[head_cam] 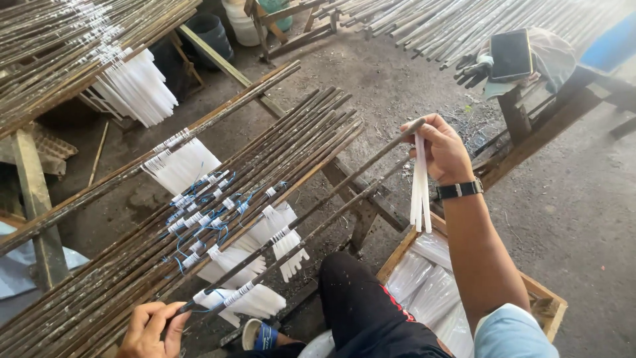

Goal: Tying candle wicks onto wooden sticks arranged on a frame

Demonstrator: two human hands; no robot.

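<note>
Rough dark wooden rods (265,166); smooth waxy white candles (420,192); matt concrete floor (583,199).

- Right hand (442,151): closed on far end of a dark rod (311,212), white candles (420,189) hanging below the grip.
- Left hand (154,329): clasped on near end of same rod.
- Rack of dark rods (199,219): blue string, white candle bunches (255,301) beneath.
- Wooden crate (550,306): clear-wrapped packets inside, beside right forearm.
- Black wristwatch (459,190).
- Dark tablet (511,54) on cloth, far bench.
</note>
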